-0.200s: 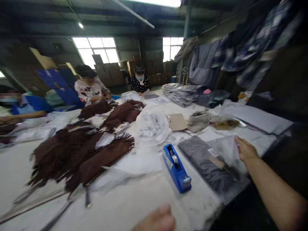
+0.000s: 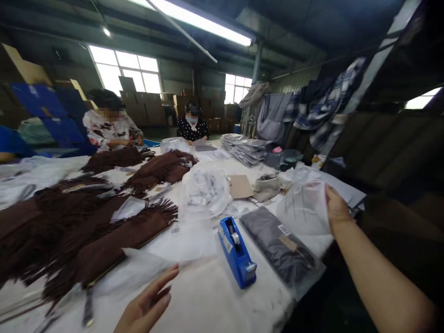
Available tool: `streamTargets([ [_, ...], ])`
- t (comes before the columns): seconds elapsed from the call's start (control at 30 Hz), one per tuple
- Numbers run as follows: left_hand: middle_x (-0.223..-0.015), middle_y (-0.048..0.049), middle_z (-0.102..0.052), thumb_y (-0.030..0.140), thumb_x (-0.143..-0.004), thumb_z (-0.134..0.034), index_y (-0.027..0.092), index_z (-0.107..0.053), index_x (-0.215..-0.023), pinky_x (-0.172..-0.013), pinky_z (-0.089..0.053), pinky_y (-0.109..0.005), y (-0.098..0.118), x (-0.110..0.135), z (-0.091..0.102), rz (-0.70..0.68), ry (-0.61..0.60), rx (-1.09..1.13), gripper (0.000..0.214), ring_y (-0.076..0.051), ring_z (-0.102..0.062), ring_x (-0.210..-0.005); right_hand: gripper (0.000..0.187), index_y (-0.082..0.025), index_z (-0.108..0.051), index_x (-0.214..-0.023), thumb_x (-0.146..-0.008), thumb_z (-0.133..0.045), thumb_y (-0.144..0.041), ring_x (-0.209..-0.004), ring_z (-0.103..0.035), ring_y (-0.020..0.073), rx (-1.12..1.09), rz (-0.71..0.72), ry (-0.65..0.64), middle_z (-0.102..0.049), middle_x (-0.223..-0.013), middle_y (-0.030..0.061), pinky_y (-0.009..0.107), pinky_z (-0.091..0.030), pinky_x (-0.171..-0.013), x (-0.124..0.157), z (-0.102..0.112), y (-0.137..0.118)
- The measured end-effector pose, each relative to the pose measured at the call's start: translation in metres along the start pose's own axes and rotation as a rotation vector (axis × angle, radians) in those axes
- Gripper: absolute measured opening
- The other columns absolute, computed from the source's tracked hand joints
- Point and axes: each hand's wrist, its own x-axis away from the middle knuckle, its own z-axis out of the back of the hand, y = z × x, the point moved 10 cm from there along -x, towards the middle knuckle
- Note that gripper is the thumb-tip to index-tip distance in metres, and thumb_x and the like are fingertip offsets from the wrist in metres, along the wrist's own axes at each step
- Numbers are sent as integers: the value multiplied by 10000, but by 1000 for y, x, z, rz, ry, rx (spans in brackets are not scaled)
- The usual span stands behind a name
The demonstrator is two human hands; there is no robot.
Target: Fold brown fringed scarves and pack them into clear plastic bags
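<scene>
My right hand (image 2: 336, 209) grips the edge of a clear plastic bag flap (image 2: 305, 208), lifted above a folded dark grey garment in a bag (image 2: 280, 247) with a white label and a brown tag. My left hand (image 2: 147, 303) hovers low over the white table (image 2: 208, 300), fingers stretched out and apart, holding nothing, close to a clear plastic sheet (image 2: 138, 270). A blue tape dispenser (image 2: 237, 252) stands between the two hands.
Brown fringed garments (image 2: 86, 231) cover the table's left side. A crumpled clear bag (image 2: 204, 189), a cardboard piece (image 2: 240, 186) and a stack of packed bags (image 2: 244, 149) lie farther back. Two people sit across the table. Clothes hang at the right.
My right hand has lifted the plastic flap up off the grey garment. My left hand has come up into view with fingers spread. The view has shifted right and up.
</scene>
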Motion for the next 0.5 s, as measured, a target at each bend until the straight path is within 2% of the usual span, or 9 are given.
streamTargets([
  [0.1, -1324, -26, -522, 549, -695, -674, 273, -645, -1125, -1104, -276, -477, -28, -9, -1, 62, -56, 37, 511, -317, -366, -1302, 181, -196, -586, -929, -825, -575, -345, -808, -614, 117, -80, 55, -197, -663, -886, 16, 252, -447, -755, 41, -47, -46],
  [0.17, -1333, -48, -513, 549, -728, -650, 269, -594, -1200, -1106, -270, -480, -29, -3, -16, 63, -157, 104, 551, -310, -376, -1296, 206, -220, -586, -943, -794, -620, -358, -820, -612, 109, -75, 60, -357, -667, -923, -5, 230, -447, -770, 102, -82, -62],
  [0.2, -1343, -59, -502, 558, -750, -625, 272, -552, -1248, -1097, -287, -482, -24, 2, -24, 49, -197, 173, 579, -307, -385, -1291, 221, -199, -606, -916, -757, -664, -340, -786, -621, 129, -47, 27, -469, -677, -886, 10, 241, -463, -742, 143, -103, -60],
  [0.23, -1348, -70, -495, 571, -766, -601, 272, -517, -1281, -1079, -317, -482, -16, 8, -29, 23, -221, 262, 601, -307, -402, -1279, 202, -172, -632, -885, -746, -674, -312, -790, -632, 163, 6, -31, -658, -687, -888, 45, 271, -479, -739, 194, -129, -50],
  [0.27, -1343, -82, -499, 581, -775, -585, 266, -501, -1295, -1055, -350, -477, -7, 14, -33, -8, -233, 352, 615, -309, -425, -1260, 166, -179, -640, -906, -805, -602, -306, -867, -630, 176, 126, -65, -1014, -686, -964, 57, 288, -476, -795, 264, -162, -35],
  [0.3, -1324, -91, -517, 578, -775, -588, 254, -506, -1290, -1027, -383, -467, -1, 20, -32, -29, -228, 423, 614, -313, -458, -1230, 181, -191, -643, -962, -834, -554, -283, -947, -616, 182, 210, -28, -1313, -678, -1025, 61, 299, -457, -860, 337, -182, -22],
  [0.37, -1229, -107, -591, 514, -757, -649, 210, -561, -1230, -964, -437, -433, -5, 29, -17, -13, -150, 467, 569, -311, -545, -1126, 224, -197, -638, -1018, -824, -530, -226, -1053, -579, 199, 319, 114, -1658, -661, -1096, 73, 316, -413, -942, 460, -197, 6],
  [0.43, -1077, -119, -666, 433, -717, -715, 152, -615, -1136, -860, -489, -382, -34, 37, 17, 88, 20, 453, 514, -290, -623, -976, 172, -197, -673, -896, -783, -544, -187, -1057, -584, 213, 314, 173, -1853, -681, -1057, 66, 315, -409, -949, 553, -196, 31],
  [0.5, -951, -122, -698, 403, -682, -745, 121, -625, -1089, -737, -509, -325, -77, 54, 61, 208, 216, 477, 510, -254, -660, -839, 178, -212, -675, -924, -791, -561, -240, -1050, -594, 204, 219, 113, -1942, -672, -1097, 55, 292, -426, -934, 607, -190, 46],
])
